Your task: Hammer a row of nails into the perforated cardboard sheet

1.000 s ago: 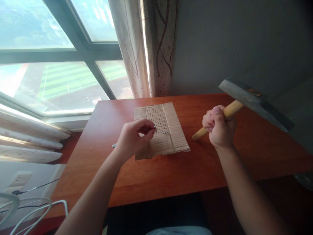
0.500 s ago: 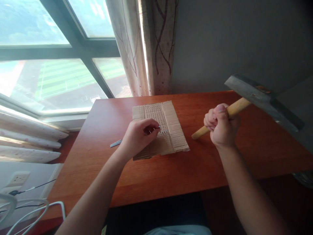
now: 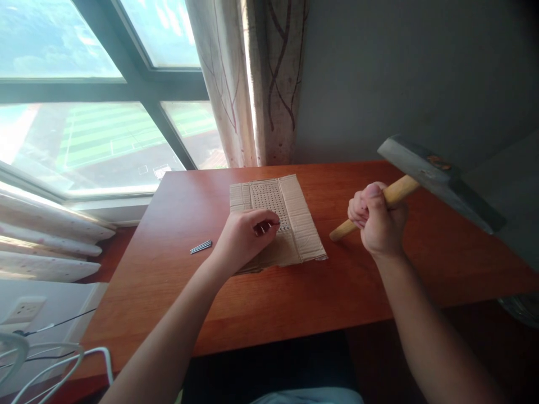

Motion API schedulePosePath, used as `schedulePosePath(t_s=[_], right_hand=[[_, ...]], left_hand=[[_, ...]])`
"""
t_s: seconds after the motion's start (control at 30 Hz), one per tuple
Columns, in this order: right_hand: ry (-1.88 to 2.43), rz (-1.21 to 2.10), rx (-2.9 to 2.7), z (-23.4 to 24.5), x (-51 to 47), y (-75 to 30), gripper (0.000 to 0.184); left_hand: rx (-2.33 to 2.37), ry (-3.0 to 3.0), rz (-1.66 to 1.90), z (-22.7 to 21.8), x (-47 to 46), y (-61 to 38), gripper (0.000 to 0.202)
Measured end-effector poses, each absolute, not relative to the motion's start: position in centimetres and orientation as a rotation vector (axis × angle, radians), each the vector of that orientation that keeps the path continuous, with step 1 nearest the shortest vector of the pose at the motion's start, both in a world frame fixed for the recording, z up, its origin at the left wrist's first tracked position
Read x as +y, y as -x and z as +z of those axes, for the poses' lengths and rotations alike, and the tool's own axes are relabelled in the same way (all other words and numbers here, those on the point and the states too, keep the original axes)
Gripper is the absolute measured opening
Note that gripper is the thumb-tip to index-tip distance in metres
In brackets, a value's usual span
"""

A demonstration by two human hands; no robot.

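My right hand is wrapped round the wooden handle of a hammer, which is raised over the right side of the table with its metal head up and to the right. My left hand hovers over a piece of cardboard marked with a grid of small dark holes or dots. Its thumb and forefinger pinch a nail, mostly hidden by the fingertips, near the lower rows of the grid. Several more nails lie bunched on the table, left of my left wrist.
The cardboard lies on a reddish-brown wooden table. Behind it are a patterned curtain, a grey wall and a window. White cables and a wall socket are at the lower left.
The hammer in my right hand has come slightly down and left. My left hand has shifted a little to the right over the cardboard, still pinching the nail.
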State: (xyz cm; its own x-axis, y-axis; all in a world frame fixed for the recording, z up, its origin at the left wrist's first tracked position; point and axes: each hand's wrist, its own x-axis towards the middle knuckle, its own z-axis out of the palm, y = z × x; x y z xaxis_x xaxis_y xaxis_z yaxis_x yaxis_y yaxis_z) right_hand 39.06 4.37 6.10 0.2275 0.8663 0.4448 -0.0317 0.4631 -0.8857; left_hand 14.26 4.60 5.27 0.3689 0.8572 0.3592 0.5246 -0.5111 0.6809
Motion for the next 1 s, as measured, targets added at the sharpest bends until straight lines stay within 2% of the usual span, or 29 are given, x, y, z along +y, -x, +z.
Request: schedulePosePath(t_s=[0.13,0.33,0.43,0.67,0.8,1.0], right_hand=[[1.11,0.765,-1.356,6.8,3.3,-39.4,0.043],[1.505,0.733,-1.922,8.8,1.3,-39.4,0.028],[1.525,0.785,-2.117,10.2,0.9,-38.8,0.028],[1.586,0.414,-2.239,13.2,0.5,-37.9,0.035],[1.509,0.407,-2.194,13.0,0.3,-37.3,0.04],[1.574,0.468,-2.297,11.9,0.7,-36.7,0.037]], left_hand=[[1.182,-2.145,1.014,5.2,4.5,-14.3,0.008],[1.19,-2.107,1.045,4.8,4.6,-14.2,0.01],[1.206,-2.12,1.055,4.6,4.6,-14.3,0.009],[1.278,-2.179,1.055,4.6,4.1,-14.5,0.01],[1.278,-2.167,1.051,4.7,3.9,-14.5,0.01],[1.295,-2.173,1.034,4.6,4.1,-14.4,0.01]])
